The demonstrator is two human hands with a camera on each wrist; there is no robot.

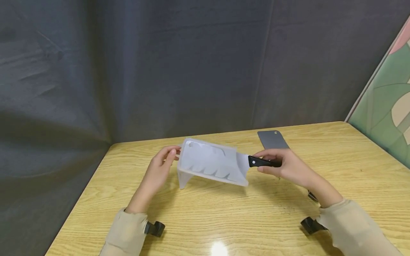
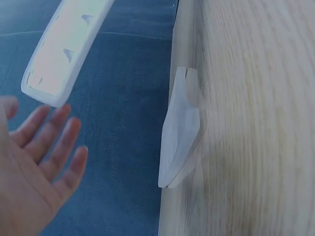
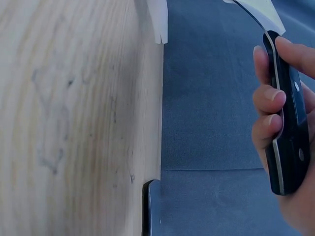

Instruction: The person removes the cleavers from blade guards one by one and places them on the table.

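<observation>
Centre of the head view: a cleaver sits inside a frosted plastic sheath (image 1: 209,161), lifted off the wooden table (image 1: 224,220) and tilted, its lower right corner hanging down toward the camera.

Right hand (image 1: 285,167) grasps the black handle (image 1: 262,162) just right of centre, fingers curled round it and thumb along the top. The right wrist view confirms it: the fingers (image 3: 268,98) wrap the riveted handle (image 3: 290,132) at the right edge of the frame. Holding the handle keeps the fingers clear of the blade.

Left hand (image 1: 160,167) is at the sheath's far end, left of centre. Fingers look relaxed, the tips at or just touching the sheath's edge; no closed grip shows. In the left wrist view the palm (image 2: 34,167) is spread at lower left with the sheath's end (image 2: 64,49) just above the fingertips, a small gap visible there. Judged to be steadying or guiding that end, not carrying it.

A folded flap of the sheath stands on the table beneath its left end, so part of the weight may rest there; hard to tell.

A second cleaver blade (image 1: 273,139), bare and grey, lies flat on the table behind the right hand, toward the far edge. Its handle is hidden by the hand.

Count:
- cleavers, two (one sheathed, one bare)
- sheaths, one
- hands, two
- black wrist-camera mounts, two, near the bottom of the frame at each sleeve
</observation>
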